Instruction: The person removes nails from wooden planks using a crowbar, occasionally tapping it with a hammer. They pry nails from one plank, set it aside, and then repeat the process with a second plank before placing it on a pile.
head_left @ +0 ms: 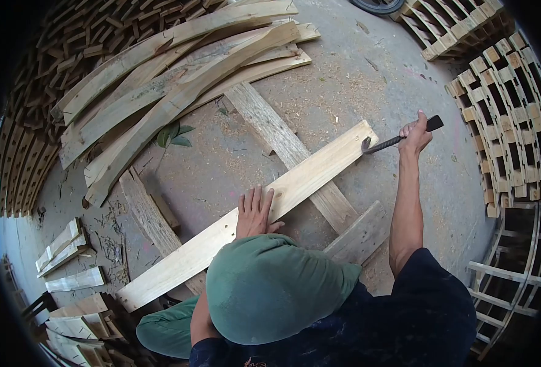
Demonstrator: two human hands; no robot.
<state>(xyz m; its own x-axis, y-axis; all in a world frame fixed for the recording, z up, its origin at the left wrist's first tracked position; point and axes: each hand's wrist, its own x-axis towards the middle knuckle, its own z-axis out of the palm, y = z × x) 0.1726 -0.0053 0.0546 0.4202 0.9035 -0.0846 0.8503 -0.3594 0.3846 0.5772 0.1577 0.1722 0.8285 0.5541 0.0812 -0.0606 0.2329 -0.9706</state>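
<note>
My left hand (255, 214) lies flat with fingers spread on a long pale wooden plank (307, 169), near its middle. My right hand (415, 134) is wrapped round a dark pry bar (385, 144) with a ribbed shaft. The bar's curved claw is at the plank's far right end, and its flat black end sticks out past my fist. The plank lies slantwise across two weathered boards, one on the right (290, 148) and one on the left (151, 211). A green cap hides part of the plank's near side.
Bent planks with nails (178, 88) are piled at upper left, before stacked wood (99, 37). Pallets (503, 116) stand along the right. Short offcuts (68, 248) lie at lower left. A grey board (359, 232) sits near my right arm. Sawdust dots the concrete floor (337, 79).
</note>
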